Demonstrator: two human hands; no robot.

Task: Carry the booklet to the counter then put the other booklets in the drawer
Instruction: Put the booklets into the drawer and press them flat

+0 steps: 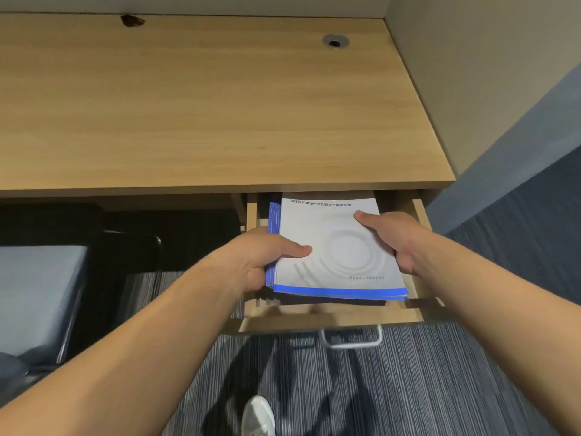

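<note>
A stack of white booklets with blue edges (333, 247) hangs inside the open wooden drawer (418, 215) under the desk. My left hand (264, 256) grips the stack's left edge, thumb on the top cover. My right hand (399, 237) holds the right edge, thumb pressed on the cover too. The top cover shows a grey ring pattern and a line of print. The drawer's metal handle (350, 338) sticks out toward me. The drawer's floor is mostly hidden by the stack.
The wooden desk top (204, 99) spreads above the drawer, with a round cable grommet (335, 41) at back right. A grey-cushioned chair (41, 297) stands at left. A wall closes the right side. Striped carpet and my white shoe (257, 416) lie below.
</note>
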